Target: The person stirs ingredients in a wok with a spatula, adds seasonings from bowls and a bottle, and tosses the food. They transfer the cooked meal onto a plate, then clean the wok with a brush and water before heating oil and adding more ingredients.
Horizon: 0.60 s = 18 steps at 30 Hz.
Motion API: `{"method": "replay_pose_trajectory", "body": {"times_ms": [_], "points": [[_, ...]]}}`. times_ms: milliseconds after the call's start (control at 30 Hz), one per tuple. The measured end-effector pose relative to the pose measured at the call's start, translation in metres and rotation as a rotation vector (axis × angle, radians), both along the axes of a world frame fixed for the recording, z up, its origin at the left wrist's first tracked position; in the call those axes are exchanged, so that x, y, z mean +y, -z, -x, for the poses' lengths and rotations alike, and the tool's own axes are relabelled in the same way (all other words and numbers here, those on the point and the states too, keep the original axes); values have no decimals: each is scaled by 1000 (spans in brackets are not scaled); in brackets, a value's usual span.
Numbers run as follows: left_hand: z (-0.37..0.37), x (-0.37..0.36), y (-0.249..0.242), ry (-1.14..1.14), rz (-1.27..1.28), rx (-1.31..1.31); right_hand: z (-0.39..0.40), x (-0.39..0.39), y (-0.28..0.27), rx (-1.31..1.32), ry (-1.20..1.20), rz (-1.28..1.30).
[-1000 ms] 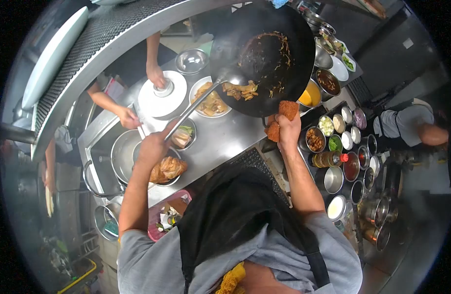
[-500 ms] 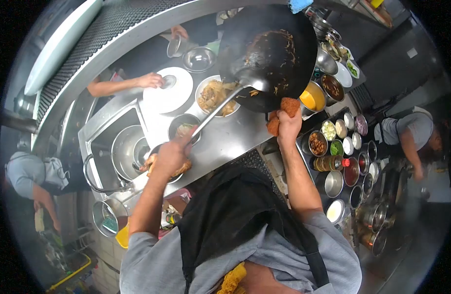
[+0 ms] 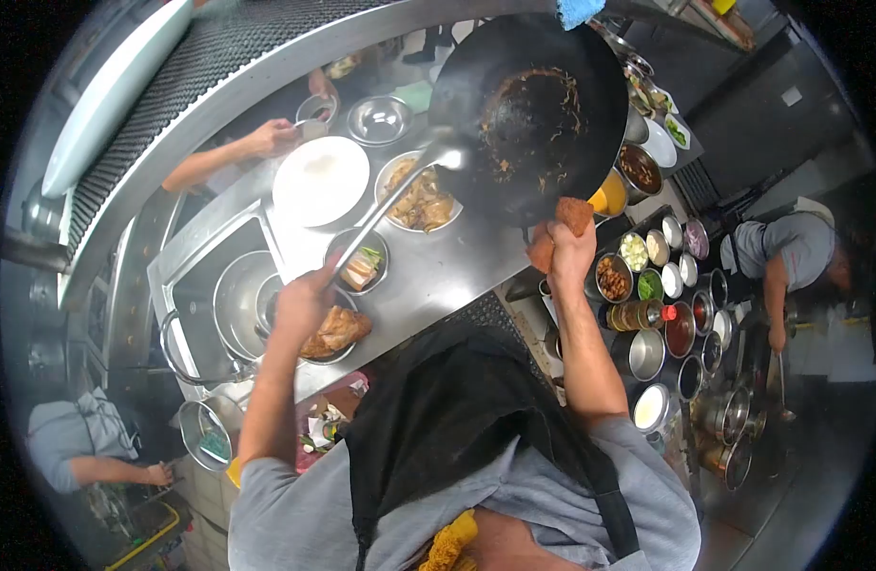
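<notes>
My left hand [image 3: 305,309], somewhat blurred, is closed round the handle of a metal ladle [image 3: 447,150]. The ladle's head is near the left edge of a large black wok [image 3: 528,114], above a bowl of brown food [image 3: 421,202]. My right hand [image 3: 573,249] grips an orange-brown cloth [image 3: 575,216] at the wok's near edge. The wok is tilted, and browned scraps cling to its inside. Below my left hand lies a bowl with browned meat [image 3: 337,330]. Beside it is a bowl with pale and green pieces [image 3: 364,268].
A white plate [image 3: 321,181] and an empty metal bowl [image 3: 380,120] sit on the steel counter [image 3: 438,271]. Another person's hands [image 3: 272,138] hold small containers beyond the plate. Ingredient containers [image 3: 647,354] stand at right. Two co-workers [image 3: 799,249] are at the sides.
The ladle has moved left, from over the wok towards its edge, and my left hand has shifted left. The other person's hand has left the plate. The wok shows less food.
</notes>
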<state>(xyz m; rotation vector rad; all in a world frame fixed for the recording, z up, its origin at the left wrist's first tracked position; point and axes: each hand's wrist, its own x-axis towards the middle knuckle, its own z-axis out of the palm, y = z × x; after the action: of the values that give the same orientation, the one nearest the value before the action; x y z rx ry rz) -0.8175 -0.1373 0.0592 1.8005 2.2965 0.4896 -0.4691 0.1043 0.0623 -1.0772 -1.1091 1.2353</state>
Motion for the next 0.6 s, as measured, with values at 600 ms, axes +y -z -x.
{"method": "replay_pose_trajectory", "body": {"times_ms": [600], "points": [[41,-46,-42,44,34,257,-8,-23,-17,58,67,46]]}}
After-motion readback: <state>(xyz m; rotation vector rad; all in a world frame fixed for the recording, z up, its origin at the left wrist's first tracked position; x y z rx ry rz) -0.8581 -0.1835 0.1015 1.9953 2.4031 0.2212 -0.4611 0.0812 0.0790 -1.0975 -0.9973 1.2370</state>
